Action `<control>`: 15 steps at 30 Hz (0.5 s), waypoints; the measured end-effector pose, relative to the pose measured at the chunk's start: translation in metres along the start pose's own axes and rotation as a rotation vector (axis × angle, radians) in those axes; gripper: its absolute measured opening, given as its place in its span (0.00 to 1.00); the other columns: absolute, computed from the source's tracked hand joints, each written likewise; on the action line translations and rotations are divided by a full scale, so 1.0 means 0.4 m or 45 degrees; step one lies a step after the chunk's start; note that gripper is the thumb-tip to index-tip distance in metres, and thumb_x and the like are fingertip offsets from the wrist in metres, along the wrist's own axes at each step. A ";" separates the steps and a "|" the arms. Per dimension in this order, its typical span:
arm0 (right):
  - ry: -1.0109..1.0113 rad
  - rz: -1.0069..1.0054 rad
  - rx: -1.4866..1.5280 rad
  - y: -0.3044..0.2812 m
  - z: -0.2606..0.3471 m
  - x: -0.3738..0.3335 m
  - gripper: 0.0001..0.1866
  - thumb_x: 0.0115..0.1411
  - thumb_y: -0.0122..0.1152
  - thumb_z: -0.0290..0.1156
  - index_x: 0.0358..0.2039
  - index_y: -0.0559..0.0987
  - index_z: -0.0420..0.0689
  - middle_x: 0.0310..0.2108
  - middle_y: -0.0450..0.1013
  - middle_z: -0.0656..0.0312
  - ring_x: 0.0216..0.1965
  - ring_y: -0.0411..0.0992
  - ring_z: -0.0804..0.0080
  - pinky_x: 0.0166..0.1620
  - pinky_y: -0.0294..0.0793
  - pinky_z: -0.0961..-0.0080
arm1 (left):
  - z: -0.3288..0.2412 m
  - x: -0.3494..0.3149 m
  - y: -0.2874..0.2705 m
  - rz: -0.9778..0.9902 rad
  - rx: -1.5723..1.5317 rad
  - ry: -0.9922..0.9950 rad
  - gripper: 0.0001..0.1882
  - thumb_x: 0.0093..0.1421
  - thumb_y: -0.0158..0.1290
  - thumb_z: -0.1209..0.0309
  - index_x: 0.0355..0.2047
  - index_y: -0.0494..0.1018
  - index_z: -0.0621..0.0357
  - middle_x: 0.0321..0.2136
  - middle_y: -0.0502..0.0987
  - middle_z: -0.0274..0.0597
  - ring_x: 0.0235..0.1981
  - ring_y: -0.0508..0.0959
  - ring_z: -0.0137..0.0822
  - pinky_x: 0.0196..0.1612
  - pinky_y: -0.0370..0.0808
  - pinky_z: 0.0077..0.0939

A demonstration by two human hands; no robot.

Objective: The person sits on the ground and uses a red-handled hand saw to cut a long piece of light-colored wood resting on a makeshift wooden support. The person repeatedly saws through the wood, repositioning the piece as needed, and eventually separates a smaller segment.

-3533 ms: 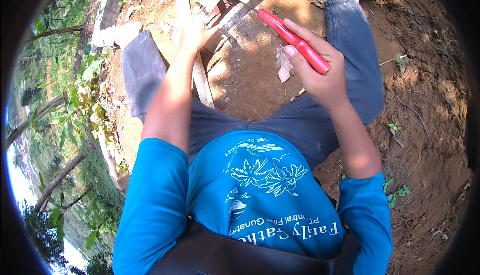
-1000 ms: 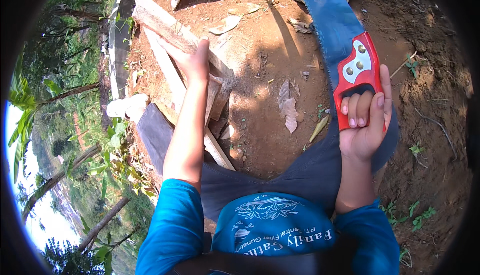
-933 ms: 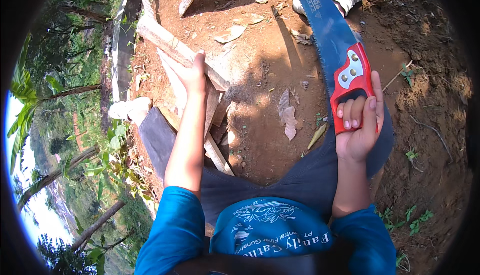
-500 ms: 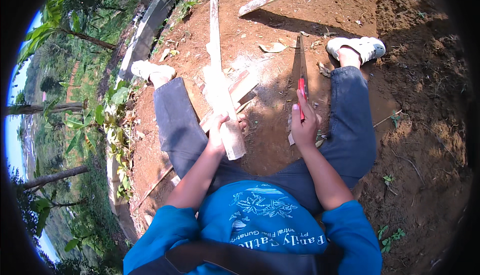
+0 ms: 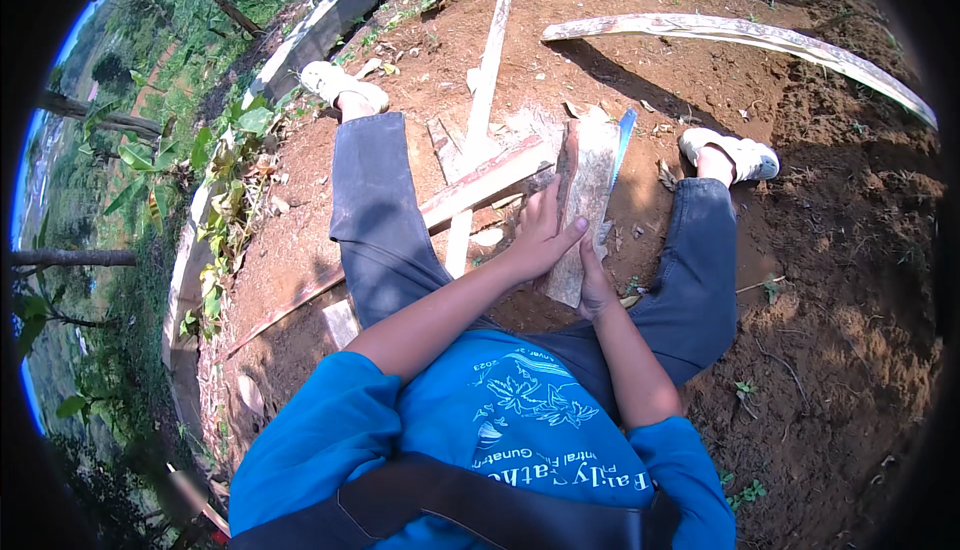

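Observation:
A short, rough wooden board (image 5: 592,175) stands slanted between my hands, above the ground between my legs. Along its left edge lie the fingers of my left hand (image 5: 540,240), with the thumb across its face. My right hand (image 5: 597,288) grips the lower right edge, its fingers mostly hidden behind the wood. A bluish saw blade (image 5: 626,135) shows past the board's right side; its handle is out of sight. Left of my hands, a split wood piece (image 5: 490,182) lies across a long pale pole (image 5: 490,70) on the ground.
A long pale plank (image 5: 700,25) lies on the soil at the far right. My legs, in dark trousers, spread on both sides, with light clogs (image 5: 735,155) on the feet. A low concrete edging (image 5: 300,50) runs along the left, with plants and a slope beyond.
My left hand has let go of the long pole, which now lies on the ground. Both hands have come together on the short board. The saw's red handle is no longer visible.

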State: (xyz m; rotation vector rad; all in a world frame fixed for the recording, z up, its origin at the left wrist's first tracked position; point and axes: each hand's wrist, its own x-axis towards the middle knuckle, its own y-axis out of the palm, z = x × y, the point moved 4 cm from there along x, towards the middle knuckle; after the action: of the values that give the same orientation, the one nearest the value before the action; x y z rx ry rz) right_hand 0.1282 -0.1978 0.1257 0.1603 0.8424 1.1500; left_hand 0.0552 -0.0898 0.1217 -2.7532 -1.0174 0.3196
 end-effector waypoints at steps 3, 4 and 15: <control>-0.094 -0.035 0.083 -0.046 0.025 0.019 0.30 0.71 0.53 0.48 0.62 0.66 0.37 0.50 0.74 0.49 0.42 0.79 0.57 0.46 0.83 0.55 | -0.016 0.009 -0.114 0.165 0.637 0.088 0.39 0.70 0.47 0.50 0.71 0.52 0.61 0.68 0.56 0.63 0.71 0.51 0.60 0.71 0.47 0.53; -0.042 -0.134 0.115 -0.080 0.022 0.032 0.25 0.69 0.55 0.41 0.58 0.68 0.35 0.48 0.75 0.49 0.42 0.80 0.58 0.45 0.83 0.56 | 0.010 -0.005 -0.199 -0.088 0.653 0.158 0.36 0.70 0.48 0.52 0.70 0.55 0.59 0.67 0.58 0.59 0.70 0.53 0.58 0.71 0.47 0.51; -0.035 -0.245 0.188 -0.124 -0.016 0.112 0.28 0.68 0.47 0.36 0.64 0.61 0.33 0.53 0.75 0.44 0.48 0.77 0.52 0.53 0.78 0.55 | 0.634 -0.415 -0.745 -0.382 0.267 -0.501 0.27 0.64 0.50 0.69 0.63 0.65 0.63 0.59 0.72 0.56 0.63 0.70 0.49 0.66 0.64 0.37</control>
State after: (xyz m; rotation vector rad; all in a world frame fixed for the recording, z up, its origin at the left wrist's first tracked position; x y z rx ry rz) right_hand 0.1671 -0.1832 0.0728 0.2116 0.8986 0.9039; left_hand -0.3188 0.0495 -0.0246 -2.3548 -1.3760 0.8858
